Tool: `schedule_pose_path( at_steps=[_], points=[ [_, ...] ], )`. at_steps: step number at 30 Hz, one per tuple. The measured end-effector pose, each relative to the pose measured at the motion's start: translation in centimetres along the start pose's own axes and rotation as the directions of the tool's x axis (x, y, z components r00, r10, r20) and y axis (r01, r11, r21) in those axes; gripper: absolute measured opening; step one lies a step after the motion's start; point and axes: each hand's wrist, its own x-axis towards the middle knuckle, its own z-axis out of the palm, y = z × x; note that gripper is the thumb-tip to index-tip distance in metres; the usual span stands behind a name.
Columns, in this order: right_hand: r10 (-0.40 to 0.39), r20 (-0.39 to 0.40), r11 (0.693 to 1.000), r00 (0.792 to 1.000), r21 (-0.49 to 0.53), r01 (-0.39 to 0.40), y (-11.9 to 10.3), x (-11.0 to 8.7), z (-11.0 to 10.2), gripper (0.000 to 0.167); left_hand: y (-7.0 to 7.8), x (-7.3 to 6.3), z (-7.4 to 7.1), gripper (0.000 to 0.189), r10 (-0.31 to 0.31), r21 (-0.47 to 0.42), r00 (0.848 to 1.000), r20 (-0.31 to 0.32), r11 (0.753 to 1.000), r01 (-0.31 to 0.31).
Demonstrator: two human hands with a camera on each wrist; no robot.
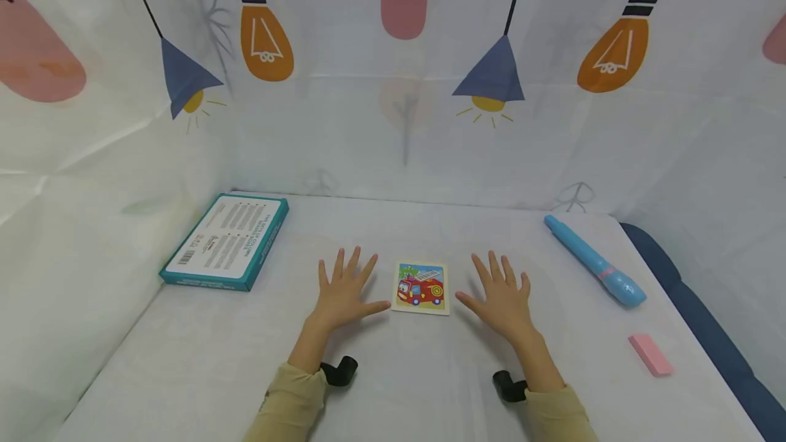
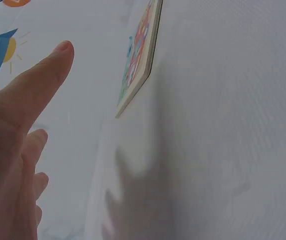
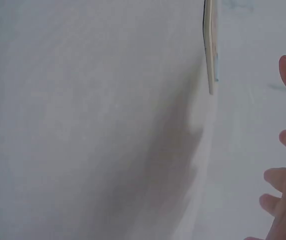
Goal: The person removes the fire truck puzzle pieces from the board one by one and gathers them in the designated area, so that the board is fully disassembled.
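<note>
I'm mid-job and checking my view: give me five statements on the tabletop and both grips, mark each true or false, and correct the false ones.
1. The fire-truck tile lies between the left grip and the right grip. True.
2. Both grips are clenched. False: their fingers are spread and hold nothing.
3. The teal-edged box stands on end. False: it lies flat.
4. The pink block lies nearer the person than the blue stick-like object. True.
5. The tile's picture faces up. True.
</note>
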Motion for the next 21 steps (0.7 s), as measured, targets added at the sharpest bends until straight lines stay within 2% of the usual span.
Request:
schedule_pose_path(
  at_steps=[4,7,13,16,21],
  points=[
    [0.014,0.043,0.998,0.999,0.058,-0.017,-0.7,1.0,0.2,0.082,0.8,1.3,0.8,0.094,0.003,-0.025,1.0,0.023,1.0,-0.003],
    [0.033,0.105,0.991,0.994,0.127,-0.046,-1.2,1.7,0.3,0.077,1.3,2.0,1.1,0.092,0.003,-0.045,0.999,0.043,0.999,-0.001],
    [0.05,0.231,0.947,0.972,0.298,-0.119,-1.8,3.2,1.0,0.06,2.2,3.0,1.2,0.085,0.019,-0.12,0.996,0.087,0.993,-0.009],
    [0.04,0.252,0.933,0.967,0.337,-0.127,-2.1,3.7,1.5,0.057,2.7,3.4,1.5,0.082,0.024,-0.136,0.993,0.117,0.991,-0.007],
    [0.026,0.242,0.939,0.97,0.326,-0.106,-2.6,4.6,1.7,0.054,3.4,3.9,2.0,0.077,0.027,-0.146,0.987,0.156,0.989,-0.004]
  ],
)
